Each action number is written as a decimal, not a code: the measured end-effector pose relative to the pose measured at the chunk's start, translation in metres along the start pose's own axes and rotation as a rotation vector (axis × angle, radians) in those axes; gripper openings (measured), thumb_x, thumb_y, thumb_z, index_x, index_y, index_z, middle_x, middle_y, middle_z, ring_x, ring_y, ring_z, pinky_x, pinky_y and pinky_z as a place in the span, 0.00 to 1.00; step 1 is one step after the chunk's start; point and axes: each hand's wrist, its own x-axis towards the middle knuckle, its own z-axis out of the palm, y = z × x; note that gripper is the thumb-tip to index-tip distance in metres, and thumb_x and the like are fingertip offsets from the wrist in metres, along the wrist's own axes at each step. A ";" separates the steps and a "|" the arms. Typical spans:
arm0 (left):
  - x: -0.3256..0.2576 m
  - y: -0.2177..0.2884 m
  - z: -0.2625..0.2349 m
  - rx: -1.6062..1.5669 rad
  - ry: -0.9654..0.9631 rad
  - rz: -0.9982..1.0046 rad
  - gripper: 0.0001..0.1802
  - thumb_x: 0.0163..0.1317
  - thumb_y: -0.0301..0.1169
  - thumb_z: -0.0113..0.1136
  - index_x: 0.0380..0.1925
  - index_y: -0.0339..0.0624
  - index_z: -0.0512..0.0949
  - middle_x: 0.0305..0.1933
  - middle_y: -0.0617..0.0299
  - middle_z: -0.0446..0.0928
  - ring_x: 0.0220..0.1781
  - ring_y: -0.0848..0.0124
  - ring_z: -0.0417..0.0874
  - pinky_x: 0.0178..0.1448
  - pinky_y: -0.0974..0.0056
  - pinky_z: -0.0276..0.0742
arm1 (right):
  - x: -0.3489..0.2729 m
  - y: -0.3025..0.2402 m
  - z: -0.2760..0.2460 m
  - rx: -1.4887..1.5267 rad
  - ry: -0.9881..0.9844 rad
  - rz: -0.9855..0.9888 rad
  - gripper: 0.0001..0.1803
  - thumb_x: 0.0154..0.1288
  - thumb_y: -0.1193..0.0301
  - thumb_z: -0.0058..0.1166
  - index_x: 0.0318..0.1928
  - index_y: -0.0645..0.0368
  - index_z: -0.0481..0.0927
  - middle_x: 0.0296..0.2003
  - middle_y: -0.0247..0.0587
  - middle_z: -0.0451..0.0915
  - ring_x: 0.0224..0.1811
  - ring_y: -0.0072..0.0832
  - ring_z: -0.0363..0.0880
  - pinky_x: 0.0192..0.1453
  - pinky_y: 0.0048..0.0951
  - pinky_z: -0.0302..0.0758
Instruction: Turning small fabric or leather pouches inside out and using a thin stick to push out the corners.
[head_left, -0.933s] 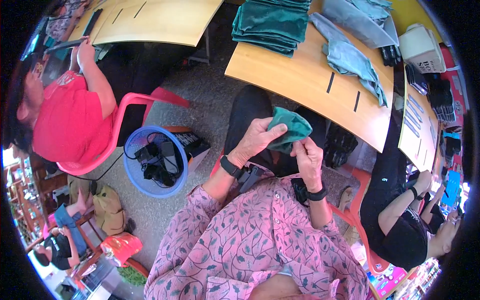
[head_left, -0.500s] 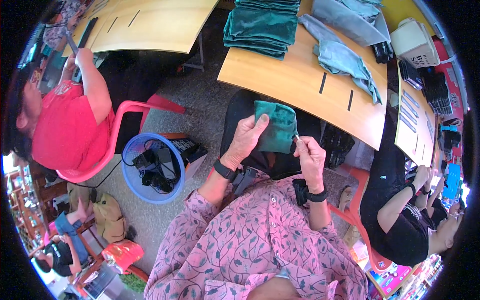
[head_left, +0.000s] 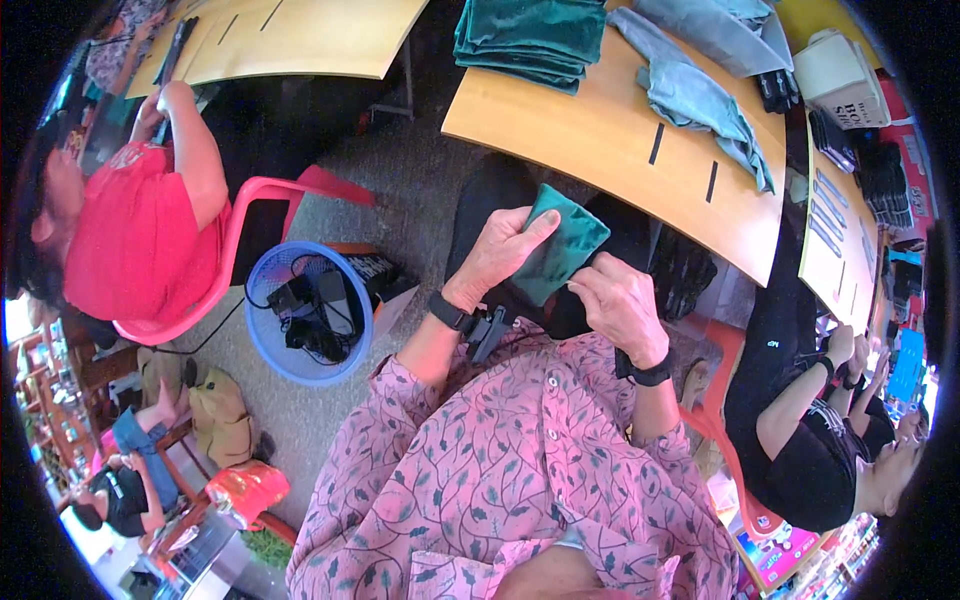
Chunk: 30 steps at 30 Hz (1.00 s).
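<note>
A small square piece of dark green velvet point(head_left: 565, 240), pouch-like in shape, is tilted over my lap. My left hand point(head_left: 503, 256) grips its left edge, thumb on top. At its lower right edge, my right hand point(head_left: 622, 308) has thumb and forefinger pinched together; whatever lies between those fingertips is hidden. Beyond my hands, a stack of folded green velvet pieces point(head_left: 528, 45) stands on the wooden table point(head_left: 600, 120). Grey-blue velvet cloth point(head_left: 700, 110) is draped on the same table to the right.
A blue plastic basket point(head_left: 258, 330) with black adapters and cables sits on the floor to my left. A person in red point(head_left: 145, 240) sits at another table point(head_left: 310, 40). On my right, a person in black point(head_left: 800, 450) sits by a narrower table point(head_left: 830, 270).
The green velvet piece has turned, its upper right corner now pointing right. My right hand has shifted slightly left and rolled so its back shows more. The view has moved a little.
</note>
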 end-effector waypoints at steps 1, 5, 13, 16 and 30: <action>0.001 -0.004 -0.001 0.016 0.005 -0.023 0.18 0.71 0.41 0.55 0.36 0.36 0.82 0.31 0.73 0.79 0.33 0.85 0.74 0.36 0.74 0.73 | 0.000 0.000 0.005 0.019 0.007 -0.024 0.03 0.57 0.71 0.58 0.28 0.54 0.82 0.24 0.40 0.73 0.28 0.39 0.78 0.30 0.38 0.74; 0.006 -0.007 -0.005 0.041 0.019 -0.121 0.20 0.70 0.44 0.56 0.30 0.36 0.81 0.26 0.74 0.75 0.29 0.85 0.71 0.32 0.73 0.71 | -0.004 0.007 0.009 0.118 -0.054 -0.030 0.02 0.56 0.74 0.60 0.29 0.58 0.82 0.24 0.42 0.74 0.27 0.39 0.77 0.30 0.36 0.73; 0.014 -0.014 -0.018 -0.145 0.029 -0.242 0.17 0.72 0.43 0.52 0.45 0.39 0.79 0.36 0.71 0.78 0.37 0.82 0.75 0.41 0.72 0.73 | -0.016 0.030 0.001 0.865 -0.126 0.271 0.05 0.63 0.74 0.57 0.32 0.63 0.81 0.22 0.31 0.75 0.23 0.17 0.69 0.27 0.21 0.64; 0.010 -0.011 -0.009 -0.196 0.097 -0.034 0.17 0.72 0.38 0.52 0.52 0.37 0.76 0.46 0.66 0.78 0.47 0.78 0.78 0.53 0.70 0.74 | -0.023 0.032 0.007 1.023 -0.094 0.449 0.08 0.68 0.70 0.55 0.32 0.61 0.81 0.23 0.26 0.74 0.23 0.11 0.64 0.26 0.16 0.59; 0.001 0.004 -0.006 -0.302 -0.158 0.169 0.22 0.66 0.27 0.58 0.59 0.35 0.72 0.57 0.52 0.78 0.59 0.66 0.78 0.67 0.60 0.69 | -0.020 0.023 0.015 1.067 0.015 0.585 0.11 0.72 0.66 0.52 0.35 0.59 0.79 0.22 0.25 0.73 0.22 0.10 0.63 0.26 0.14 0.60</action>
